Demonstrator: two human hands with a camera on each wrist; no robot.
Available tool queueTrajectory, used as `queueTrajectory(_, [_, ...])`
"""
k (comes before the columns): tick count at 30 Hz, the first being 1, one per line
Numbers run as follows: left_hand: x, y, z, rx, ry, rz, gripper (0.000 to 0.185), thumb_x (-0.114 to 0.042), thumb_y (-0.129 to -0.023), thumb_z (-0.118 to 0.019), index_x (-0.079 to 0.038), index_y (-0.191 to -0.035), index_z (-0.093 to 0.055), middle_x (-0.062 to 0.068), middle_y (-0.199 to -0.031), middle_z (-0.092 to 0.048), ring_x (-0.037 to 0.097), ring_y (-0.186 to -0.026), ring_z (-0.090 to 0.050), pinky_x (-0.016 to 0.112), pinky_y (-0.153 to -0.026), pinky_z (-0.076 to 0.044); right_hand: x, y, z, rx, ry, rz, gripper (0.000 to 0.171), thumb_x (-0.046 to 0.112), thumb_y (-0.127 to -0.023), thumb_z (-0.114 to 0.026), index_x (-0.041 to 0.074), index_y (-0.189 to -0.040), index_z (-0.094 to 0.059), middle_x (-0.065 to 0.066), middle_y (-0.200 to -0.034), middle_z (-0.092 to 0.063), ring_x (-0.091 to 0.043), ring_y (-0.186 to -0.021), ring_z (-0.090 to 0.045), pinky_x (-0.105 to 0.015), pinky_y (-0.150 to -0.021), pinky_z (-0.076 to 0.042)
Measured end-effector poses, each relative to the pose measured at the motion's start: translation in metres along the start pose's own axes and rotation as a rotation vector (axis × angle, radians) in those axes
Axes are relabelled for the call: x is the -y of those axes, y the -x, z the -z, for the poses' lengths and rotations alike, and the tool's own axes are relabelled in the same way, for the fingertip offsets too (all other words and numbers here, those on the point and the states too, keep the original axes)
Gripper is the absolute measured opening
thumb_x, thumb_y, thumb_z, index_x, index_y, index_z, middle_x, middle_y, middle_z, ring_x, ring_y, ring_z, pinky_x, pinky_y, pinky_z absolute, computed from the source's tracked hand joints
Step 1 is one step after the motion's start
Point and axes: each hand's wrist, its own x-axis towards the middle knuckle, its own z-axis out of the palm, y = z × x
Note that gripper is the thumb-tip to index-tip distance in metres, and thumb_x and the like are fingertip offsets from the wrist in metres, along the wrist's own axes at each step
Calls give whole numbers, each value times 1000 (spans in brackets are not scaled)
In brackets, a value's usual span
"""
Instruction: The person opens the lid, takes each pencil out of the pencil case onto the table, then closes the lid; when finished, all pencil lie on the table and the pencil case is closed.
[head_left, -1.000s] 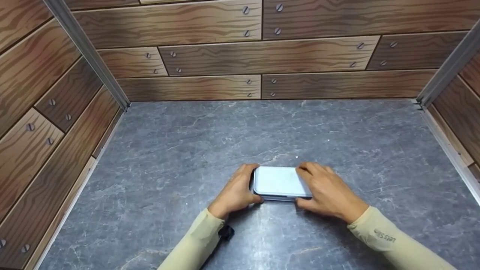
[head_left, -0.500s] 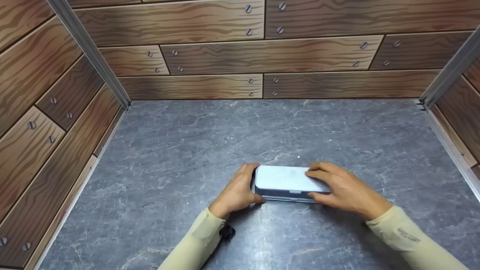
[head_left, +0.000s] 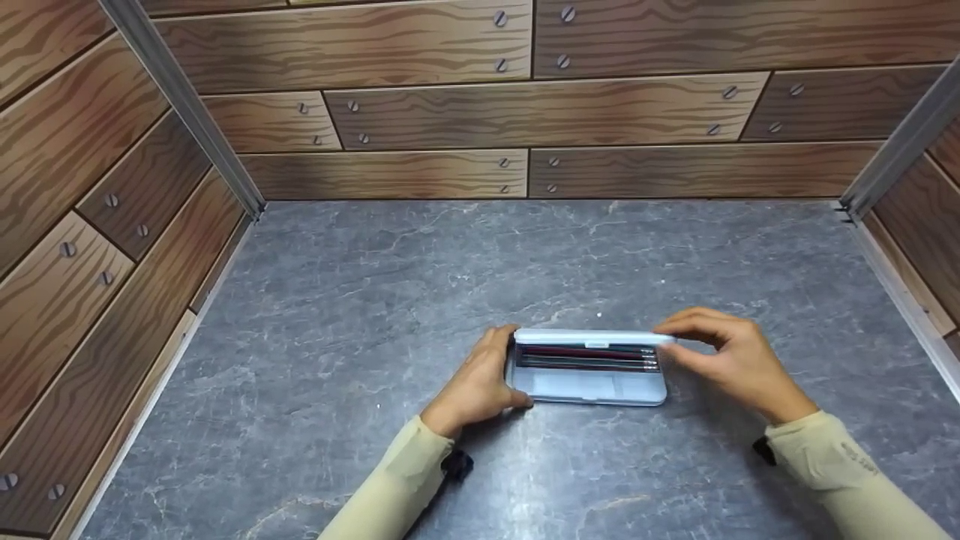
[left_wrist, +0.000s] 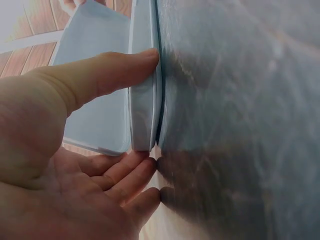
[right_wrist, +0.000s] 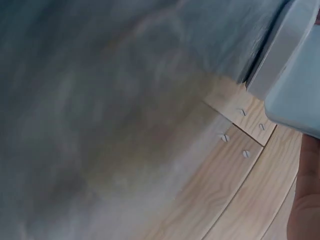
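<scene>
A light blue pencil case [head_left: 570, 386] lies on the grey table with its lid [head_left: 555, 335] raised steeply along the back edge. Several dark pencils [head_left: 585, 358] with silvery ends lie along its back part. My left hand [head_left: 474, 384] grips the left end of the case. In the left wrist view its thumb [left_wrist: 125, 70] presses the front wall and the fingers [left_wrist: 132, 182] sit at the end wall. My right hand [head_left: 739, 360] pinches the right end of the lid between thumb and fingers. The right wrist view shows only part of that hand [right_wrist: 306, 200] beside the lid [right_wrist: 297, 95].
The grey marbled tabletop [head_left: 420, 277] surrounds the case. Wood-patterned panels [head_left: 420, 172] wall it at the back and both sides, with metal corner strips [head_left: 187, 105] between them. A dark wrist device [head_left: 456, 466] shows under the left sleeve.
The right hand has moved right and swung the lid up toward the back, and the pencils inside have come into view. The left hand keeps its hold on the left end.
</scene>
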Motion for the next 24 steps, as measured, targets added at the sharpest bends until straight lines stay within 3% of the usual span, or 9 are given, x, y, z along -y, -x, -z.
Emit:
queueTrajectory(5, [-1,-1,0,7,17,14,115,-2,-71,-101,2,-168,-39,20,-154,-58,35,-145,-56,51,-134,-42,-3,-7,4,-79,-91,-176,18,-6,-94,-85,-5,-112,-84,9,-107,-82,-3,-102,-77,-15,-88,-63])
queueTrajectory(11, [-1,-3,0,14,4,12,117,-4,-70,-102,3,-168,-38,18,-151,-59,33,-142,-57,49,-133,-43,-9,-26,9,-66,-66,-347,29,14,-101,-84,-3,-124,-82,23,-104,-82,3,-98,-75,-13,-86,-62])
queueTrajectory(24, [-2,-1,-1,13,17,21,121,-3,-69,-103,2,-169,-36,17,-150,-57,33,-145,-54,50,-134,-42,-7,-54,12,-8,-121,-556,52,33,-104,-82,-3,-139,-75,23,-105,-80,0,-98,-75,-23,-90,-66])
